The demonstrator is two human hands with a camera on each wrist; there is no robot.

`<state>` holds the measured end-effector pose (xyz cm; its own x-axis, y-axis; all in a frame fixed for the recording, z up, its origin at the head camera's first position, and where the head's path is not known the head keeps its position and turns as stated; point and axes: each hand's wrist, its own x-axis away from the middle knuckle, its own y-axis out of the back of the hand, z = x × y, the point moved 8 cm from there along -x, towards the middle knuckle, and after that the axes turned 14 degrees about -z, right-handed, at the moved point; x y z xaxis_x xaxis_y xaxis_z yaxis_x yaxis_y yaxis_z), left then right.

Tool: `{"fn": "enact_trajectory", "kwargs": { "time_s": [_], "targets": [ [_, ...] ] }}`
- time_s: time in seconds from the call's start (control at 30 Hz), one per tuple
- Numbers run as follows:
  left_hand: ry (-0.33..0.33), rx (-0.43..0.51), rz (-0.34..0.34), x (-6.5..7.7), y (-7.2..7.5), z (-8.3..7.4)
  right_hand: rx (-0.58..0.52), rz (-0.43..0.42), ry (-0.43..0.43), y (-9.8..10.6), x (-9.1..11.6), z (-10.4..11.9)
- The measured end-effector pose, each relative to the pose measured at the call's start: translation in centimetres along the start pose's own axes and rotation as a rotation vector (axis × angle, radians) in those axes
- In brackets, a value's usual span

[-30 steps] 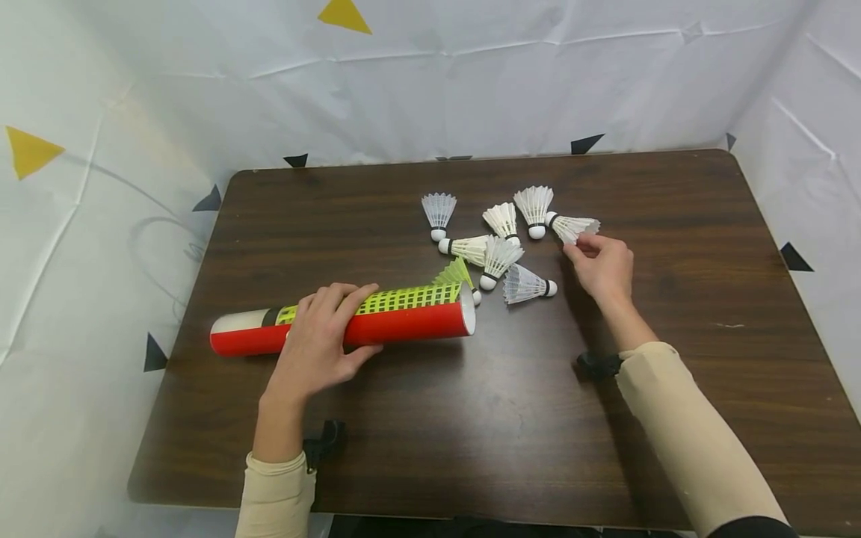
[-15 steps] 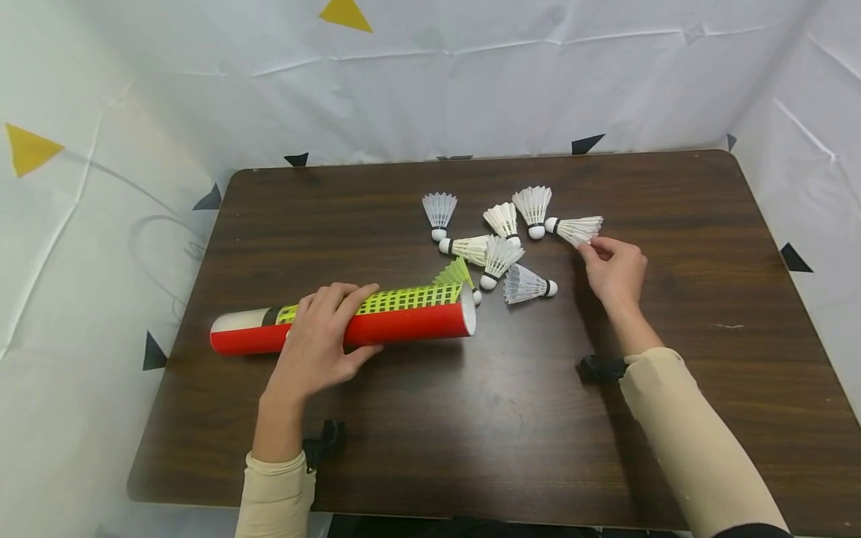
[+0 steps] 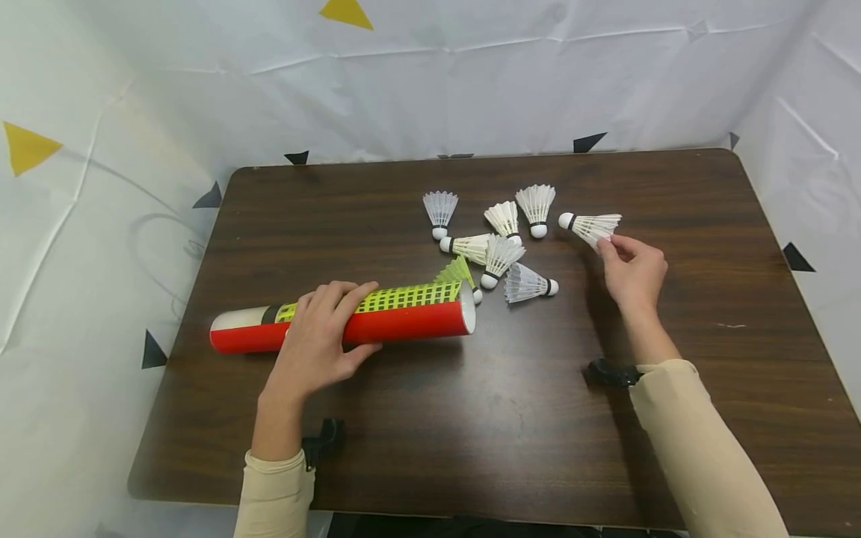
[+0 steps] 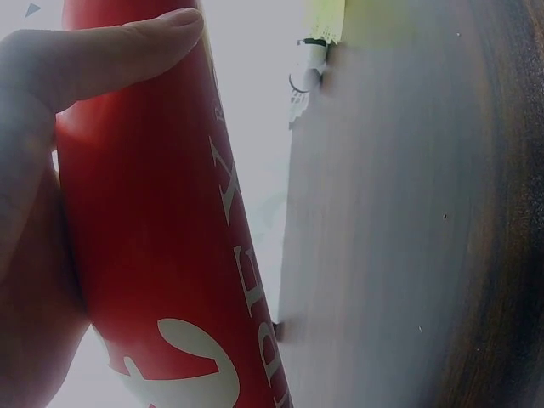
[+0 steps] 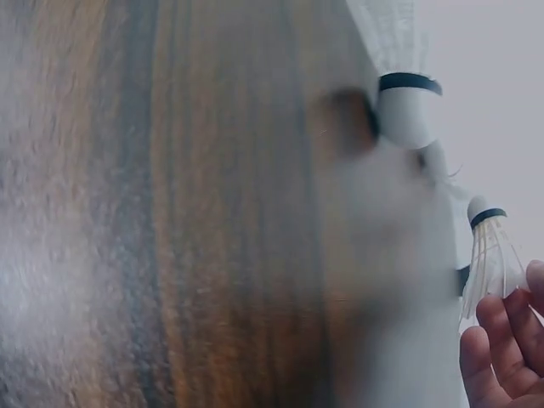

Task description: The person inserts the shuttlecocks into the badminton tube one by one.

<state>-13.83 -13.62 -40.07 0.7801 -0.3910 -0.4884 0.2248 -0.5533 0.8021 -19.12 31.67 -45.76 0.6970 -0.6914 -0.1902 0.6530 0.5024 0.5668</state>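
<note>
My left hand grips a long shuttlecock tube, red with a yellow-green grid band, from above. The tube's round right end faces the loose shuttlecocks. In the left wrist view, the thumb lies across the red tube, which has pale lettering. At the right, my right hand pinches a white shuttlecock by the edge of its feather skirt, its cork pointing left. In the right wrist view, fingertips are at the skirt of that shuttlecock.
Several white shuttlecocks lie mid-table, among them a upright-pointing one, a grey-white one and one nearest the front. A yellow-green shuttlecock sits partly behind the tube. White sheeting walls the brown table.
My right hand has moved to the right, drawing the pinched shuttlecock away from the one beside it. The left hand and tube have stayed in place.
</note>
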Motion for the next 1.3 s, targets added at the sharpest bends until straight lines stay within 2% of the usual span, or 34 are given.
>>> {"fn": "enact_trajectory", "kwargs": {
  "time_s": [0.2, 0.37, 0.57, 0.7, 0.83, 1.0, 1.13, 1.3],
  "targets": [
    [0.003, -0.001, -0.002, 0.0, -0.2, 0.1, -0.081, -0.009, 0.013, 1.3, 0.7, 1.1],
    [-0.004, -0.008, -0.007, -0.1, -0.2, 0.1, -0.202, 0.006, 0.082, 2.1, 2.0, 2.9],
    [-0.005, -0.001, -0.007, -0.3, -0.3, 0.0, -0.419, 0.078, 0.161, 3.0, 4.5, 5.8],
    [-0.004, 0.001, -0.005, -0.2, -0.4, 0.0, -0.509, 0.126, 0.211, 3.7, 6.4, 7.5],
    [0.001, -0.007, -0.013, 0.0, -0.3, 0.2, -0.533, 0.186, 0.308, 4.2, 8.2, 9.2],
    [0.003, 0.003, -0.023, 0.0, -0.2, 0.2, -0.511, 0.239, 0.486, 5.3, 11.0, 11.8],
    [0.0, 0.007, -0.026, -0.2, -0.2, 0.1, -0.551, 0.279, 0.581, 5.8, 13.0, 14.0],
    [-0.002, 0.002, -0.016, -0.3, -0.5, 0.0, -0.568, 0.31, 0.629, 4.6, 13.7, 13.3]
  ]
}}
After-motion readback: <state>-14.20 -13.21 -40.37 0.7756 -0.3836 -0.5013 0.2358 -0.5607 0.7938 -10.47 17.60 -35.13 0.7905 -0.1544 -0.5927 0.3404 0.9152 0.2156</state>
